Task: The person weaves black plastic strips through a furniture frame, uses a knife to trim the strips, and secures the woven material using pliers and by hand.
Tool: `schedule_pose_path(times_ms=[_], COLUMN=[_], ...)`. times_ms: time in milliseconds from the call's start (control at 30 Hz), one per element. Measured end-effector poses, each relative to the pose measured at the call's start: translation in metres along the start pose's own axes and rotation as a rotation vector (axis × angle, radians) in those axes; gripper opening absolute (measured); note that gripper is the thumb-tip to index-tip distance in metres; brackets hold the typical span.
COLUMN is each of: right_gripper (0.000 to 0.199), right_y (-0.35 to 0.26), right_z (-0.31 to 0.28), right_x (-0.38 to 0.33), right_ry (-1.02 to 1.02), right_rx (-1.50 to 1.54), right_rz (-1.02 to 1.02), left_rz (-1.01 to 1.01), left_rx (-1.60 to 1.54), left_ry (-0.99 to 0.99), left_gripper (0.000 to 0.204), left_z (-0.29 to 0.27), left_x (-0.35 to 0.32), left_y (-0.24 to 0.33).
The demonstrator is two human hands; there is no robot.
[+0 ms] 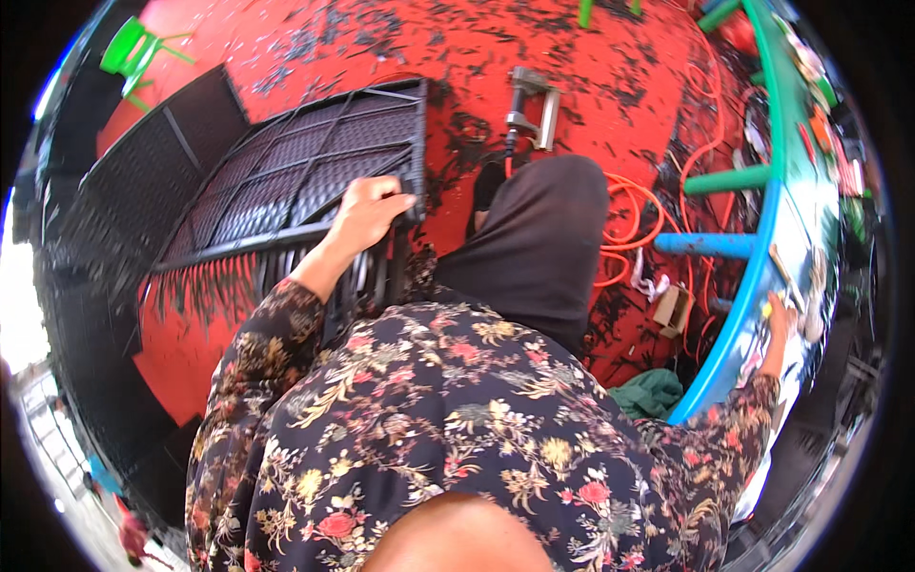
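Observation:
My left hand (370, 215) is closed over the near right corner of a black woven furniture frame (334, 157). Dark strips hang loose below the frame's near edge. My right arm reaches out to the blue-edged table (742, 319) on the right. There my right hand (779, 327) has curled fingers at a small yellow object (767, 310), too small to name. A hammer-like tool (786, 275) lies just beyond that hand.
An air-powered staple gun (530, 112) lies on the red floor (591, 57) among scattered black strips. Orange hose (629, 214) coils beside my knee. Near the table stand a small open carton (673, 311) and green cloth (648, 393). A green chair (133, 50) is far left.

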State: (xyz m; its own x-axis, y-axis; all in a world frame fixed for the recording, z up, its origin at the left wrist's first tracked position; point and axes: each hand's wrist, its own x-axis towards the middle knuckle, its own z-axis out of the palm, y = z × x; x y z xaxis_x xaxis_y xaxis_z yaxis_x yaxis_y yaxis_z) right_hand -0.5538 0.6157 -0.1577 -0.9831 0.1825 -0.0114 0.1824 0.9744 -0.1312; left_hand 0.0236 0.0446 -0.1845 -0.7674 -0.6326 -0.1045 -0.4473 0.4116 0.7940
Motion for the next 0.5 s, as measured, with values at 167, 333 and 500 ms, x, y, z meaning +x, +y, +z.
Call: schedule_pose_path(times_ms=[167, 333, 500], right_gripper=[0.056, 0.057, 0.053], right_y=[-0.022, -0.206, -0.328], right_z=[-0.035, -0.075, 0.002], right_x=[0.029, -0.162, -0.393], right_ry=[0.318, -0.012, -0.642], right_rx=[-0.115, 0.656, 0.880], right_rz=[-0.399, -1.029, -1.156], left_rz=[-0.172, -0.226, -0.295], left_rx=[-0.199, -0.292, -0.428], left_ry=[-0.024, -0.041, -0.037], left_gripper=[0.023, 0.018, 0.013], left_z=[0.000, 0.003, 0.001], left_x=[0.000, 0.005, 0.007], left_y=[0.003, 0.006, 0.007])
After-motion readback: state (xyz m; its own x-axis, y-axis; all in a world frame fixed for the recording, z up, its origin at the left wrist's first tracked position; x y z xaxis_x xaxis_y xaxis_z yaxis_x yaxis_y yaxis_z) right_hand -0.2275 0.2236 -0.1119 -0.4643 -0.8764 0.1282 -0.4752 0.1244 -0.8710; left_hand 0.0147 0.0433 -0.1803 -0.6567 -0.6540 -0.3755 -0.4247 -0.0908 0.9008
